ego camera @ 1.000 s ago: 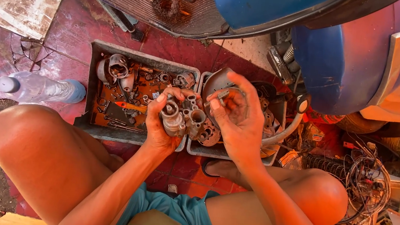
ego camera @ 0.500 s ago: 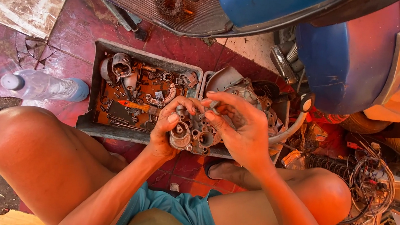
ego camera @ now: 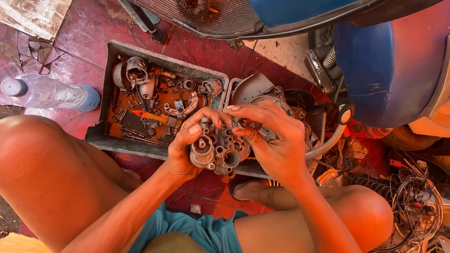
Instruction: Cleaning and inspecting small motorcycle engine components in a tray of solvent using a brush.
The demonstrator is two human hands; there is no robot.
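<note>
A red tiled floor [ego camera: 89, 25] is carrying the work, with bare dirt at its left edge and a blue scooter body [ego camera: 408, 56] looming over the upper right. A person is sitting low with knees spread, looking down between them.

From the left: a clear plastic bottle [ego camera: 46, 93] is lying on its side on the tiles. Just beside it a grey tray [ego camera: 110, 71] is holding rusty small parts, among them a round housing [ego camera: 136, 69] and an orange-handled tool [ego camera: 151, 116]. A second tray, touching the first on the right, is mostly hidden behind the hands.

The left hand [ego camera: 187, 145] is cupping a carburettor [ego camera: 214, 154] from below and from the left, thumb lying across its top. The part is being held above the near rim where the trays meet. The right hand [ego camera: 270, 139] is closing over its upper right side, fingertips pinched narrowly on some small piece there; what that piece is cannot be told.

Judged from this grip, the step in hand is fine fitting or loosening on the carburettor body. The next move is likely calling for a steady left-hand hold and a small, controlled twist or pull by the right fingertips.

Tangled wires [ego camera: 418, 208] are lying at the far right.
</note>
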